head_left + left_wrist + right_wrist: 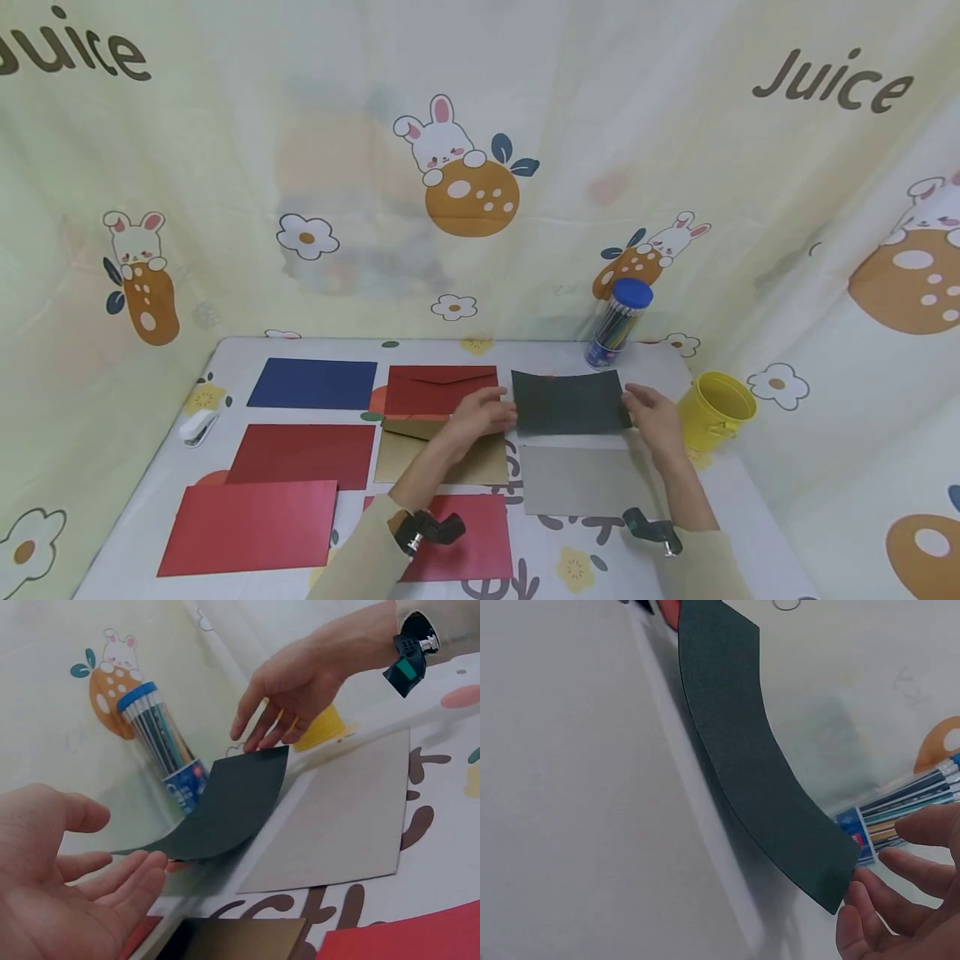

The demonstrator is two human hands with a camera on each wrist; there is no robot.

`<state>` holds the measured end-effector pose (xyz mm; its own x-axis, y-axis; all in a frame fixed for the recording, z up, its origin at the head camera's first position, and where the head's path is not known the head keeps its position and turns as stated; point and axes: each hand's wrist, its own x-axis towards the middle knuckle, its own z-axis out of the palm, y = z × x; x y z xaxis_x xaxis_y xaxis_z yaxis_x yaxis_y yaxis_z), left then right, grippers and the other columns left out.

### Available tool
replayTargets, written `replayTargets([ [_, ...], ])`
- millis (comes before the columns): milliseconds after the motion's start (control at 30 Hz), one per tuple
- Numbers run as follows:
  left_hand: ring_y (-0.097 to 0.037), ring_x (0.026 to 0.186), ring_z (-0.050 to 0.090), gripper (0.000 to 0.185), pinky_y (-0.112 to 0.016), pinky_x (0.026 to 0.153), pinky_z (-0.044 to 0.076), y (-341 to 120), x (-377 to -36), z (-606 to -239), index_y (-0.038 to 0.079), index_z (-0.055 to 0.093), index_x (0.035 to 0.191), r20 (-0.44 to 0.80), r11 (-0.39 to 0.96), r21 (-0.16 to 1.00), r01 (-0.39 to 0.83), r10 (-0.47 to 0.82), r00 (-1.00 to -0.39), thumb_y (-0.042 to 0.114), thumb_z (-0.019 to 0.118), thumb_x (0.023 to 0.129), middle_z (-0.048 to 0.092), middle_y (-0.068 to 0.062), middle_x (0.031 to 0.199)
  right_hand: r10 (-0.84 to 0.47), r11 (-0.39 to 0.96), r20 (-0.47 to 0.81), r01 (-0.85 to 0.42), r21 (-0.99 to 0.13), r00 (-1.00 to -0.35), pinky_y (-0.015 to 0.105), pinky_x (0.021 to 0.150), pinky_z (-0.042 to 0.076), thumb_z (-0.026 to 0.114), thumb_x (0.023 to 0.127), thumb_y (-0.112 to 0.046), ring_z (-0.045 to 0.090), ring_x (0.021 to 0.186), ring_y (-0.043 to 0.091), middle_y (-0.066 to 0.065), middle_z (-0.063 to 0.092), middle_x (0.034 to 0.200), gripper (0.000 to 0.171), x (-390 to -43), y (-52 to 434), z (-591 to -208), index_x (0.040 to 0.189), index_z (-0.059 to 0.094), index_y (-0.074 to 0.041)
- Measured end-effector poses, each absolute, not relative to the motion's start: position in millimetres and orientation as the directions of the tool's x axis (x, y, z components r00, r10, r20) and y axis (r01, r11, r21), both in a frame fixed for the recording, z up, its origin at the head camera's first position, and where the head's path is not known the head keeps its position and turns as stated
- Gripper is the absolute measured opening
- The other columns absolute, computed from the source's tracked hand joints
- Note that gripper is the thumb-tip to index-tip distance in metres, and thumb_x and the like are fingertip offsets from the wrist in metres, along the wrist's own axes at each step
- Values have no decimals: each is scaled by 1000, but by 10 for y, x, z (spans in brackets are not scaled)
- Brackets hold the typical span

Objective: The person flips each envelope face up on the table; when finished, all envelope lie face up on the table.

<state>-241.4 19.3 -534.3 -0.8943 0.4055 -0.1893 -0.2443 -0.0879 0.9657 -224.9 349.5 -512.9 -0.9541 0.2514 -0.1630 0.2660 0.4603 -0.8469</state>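
A dark green envelope or card lies at the back right of the table, bowed so that its two ends rise. My left hand is at its left end, fingertips under or against the edge; in the left wrist view the thumb stands apart from it. At the right end, the loosely bent fingers of my right hand touch the edge, and the thumb does not press on it. Just in front lies a light grey envelope. Below my left forearm are a gold envelope and a dark red envelope.
To the left lie a blue envelope, a red one and a pinkish-red one. Another pinkish-red envelope is at front centre. A white stapler, a blue-lidded pencil jar and a yellow bucket stand around.
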Motion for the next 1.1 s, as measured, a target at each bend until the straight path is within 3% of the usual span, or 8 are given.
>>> replayTargets([
  [300, -35, 128, 58, 52, -44, 107, 47, 52, -2492, -5224, 2, 43, 150, -131, -42, 986, -163, 412, -901, 21, 56, 103, 60, -20, 137, 279, 382, -120, 225, -896, -953, 47, 107, 46, 47, 106, -39, 50, 131, 31, 17, 51, 149, 53, -2276, 3521, -5017, 150, 47, -8],
  [533, -32, 126, 59, 56, -44, 108, 47, 49, -2496, -5245, 2, 42, 151, -171, -7, 982, -190, 401, -900, 30, 55, 104, 59, -20, 137, 275, 377, -133, 234, -896, -952, 40, 103, 50, 47, 106, -39, 51, 133, 32, 15, 47, 153, 55, -2263, 3474, -4974, 153, 43, -11],
  [700, -30, 126, 59, 55, -44, 108, 46, 63, -2518, -5288, 3, 42, 151, -200, 1, 976, -216, 375, -905, 35, 47, 107, 59, -18, 138, 266, 370, -157, 251, -894, -951, 33, 99, 52, 45, 106, -41, 51, 133, 33, 14, 44, 155, 55, -2262, 3458, -4980, 154, 42, -13],
  [867, -30, 129, 57, 55, -47, 112, 42, 52, -2523, -5288, 1, 43, 151, -202, -36, 972, -232, 378, -904, 36, 43, 109, 58, -16, 140, 257, 338, -154, 238, -910, -954, 44, 108, 46, 43, 107, -42, 50, 135, 34, 16, 45, 154, 56, -2260, 3445, -4983, 153, 43, -11],
  [1100, -32, 132, 54, 49, -46, 114, 40, 31, -2520, -5285, 2, 48, 147, -200, -81, 965, -249, 385, -901, 33, 42, 109, 55, -18, 143, 263, 254, -135, 203, -946, -955, 33, 105, 48, 40, 109, -38, 52, 133, 31, 22, 50, 147, 55, -2272, 3442, -5010, 151, 44, -3],
])
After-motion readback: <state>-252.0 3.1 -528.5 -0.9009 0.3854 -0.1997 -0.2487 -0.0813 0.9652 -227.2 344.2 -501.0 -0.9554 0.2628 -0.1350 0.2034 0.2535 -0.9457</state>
